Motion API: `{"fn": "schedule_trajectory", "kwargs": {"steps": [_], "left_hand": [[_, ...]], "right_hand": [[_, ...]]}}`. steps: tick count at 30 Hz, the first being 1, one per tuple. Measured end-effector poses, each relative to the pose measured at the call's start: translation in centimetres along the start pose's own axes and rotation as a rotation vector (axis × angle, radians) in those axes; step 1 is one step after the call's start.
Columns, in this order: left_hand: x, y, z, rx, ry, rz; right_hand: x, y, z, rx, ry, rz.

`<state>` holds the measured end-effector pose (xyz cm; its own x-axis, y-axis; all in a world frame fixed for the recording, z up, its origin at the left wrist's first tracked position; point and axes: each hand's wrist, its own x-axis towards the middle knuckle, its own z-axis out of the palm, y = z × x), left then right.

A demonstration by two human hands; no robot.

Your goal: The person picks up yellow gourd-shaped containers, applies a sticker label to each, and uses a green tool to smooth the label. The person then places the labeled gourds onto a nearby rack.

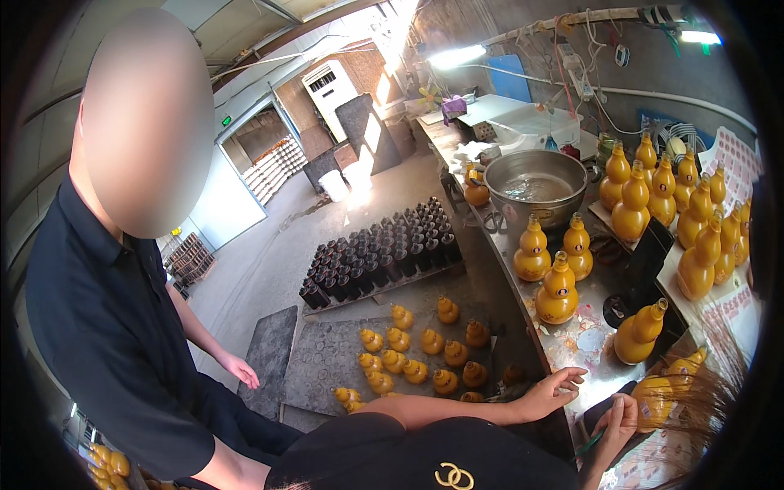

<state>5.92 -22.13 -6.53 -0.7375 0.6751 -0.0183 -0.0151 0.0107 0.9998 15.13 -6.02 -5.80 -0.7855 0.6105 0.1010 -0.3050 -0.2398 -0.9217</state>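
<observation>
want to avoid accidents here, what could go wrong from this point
The yellow gourd-shaped bottle close to the edge of the bench could be knocked off by a stray arm. The bottles standing low down might get kicked if the co-worker steps that way. Loose hair across the view might hide part of the tilted bottle beside the right hand.

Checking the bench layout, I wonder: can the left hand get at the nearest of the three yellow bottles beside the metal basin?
Probably yes: the left hand looks empty, and only bench top seems to lie between it and that yellow bottle.
</observation>
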Motion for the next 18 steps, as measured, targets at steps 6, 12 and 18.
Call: {"fn": "schedule_trajectory", "kwargs": {"steps": [6, 12, 18], "left_hand": [[0.03, 0.11, 0.01, 0.006, 0.000, -0.003], [0.01, -0.10, 0.03, 0.005, 0.008, 0.013], [0.05, -0.23, 0.10, 0.016, 0.015, 0.008]], "right_hand": [[-0.04, 0.00, 0.02, -0.010, 0.000, -0.005], [0.01, -0.12, -0.02, -0.010, -0.014, -0.003], [0.02, 0.09, -0.18, 0.010, -0.008, 0.008]]}}
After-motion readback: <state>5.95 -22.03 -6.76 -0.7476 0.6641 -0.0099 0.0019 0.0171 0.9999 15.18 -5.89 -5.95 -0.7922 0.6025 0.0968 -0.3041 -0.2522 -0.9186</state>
